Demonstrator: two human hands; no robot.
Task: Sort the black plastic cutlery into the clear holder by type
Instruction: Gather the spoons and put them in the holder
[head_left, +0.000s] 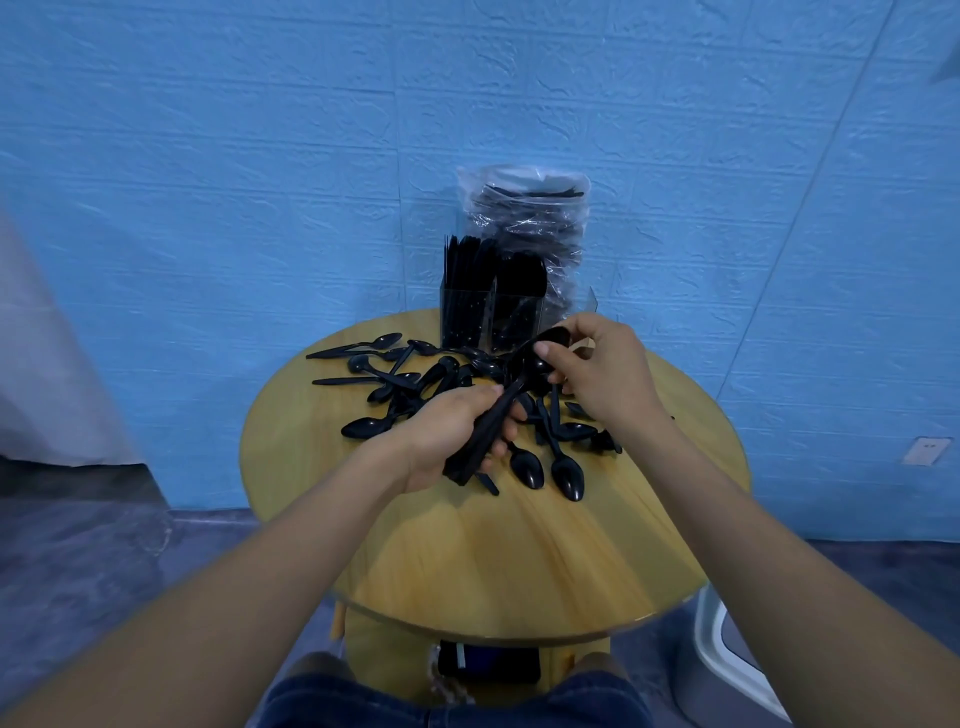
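Several black plastic spoons (395, 379) lie scattered across the far half of the round wooden table (509, 561). My left hand (447, 436) grips a bundle of black spoons (493, 421) by their handles, bowls pointing up and away. My right hand (608, 374) pinches the bowl end of that bundle (545, 348). The clear holder (491, 317) stands at the table's far edge, its compartments packed with upright black cutlery.
A clear plastic bag of black cutlery (530, 223) stands behind the holder against the blue wall. Two loose spoons (550, 467) lie just right of my left hand. A white chair frame (722, 649) stands at the lower right. My knees are under the table's near edge.
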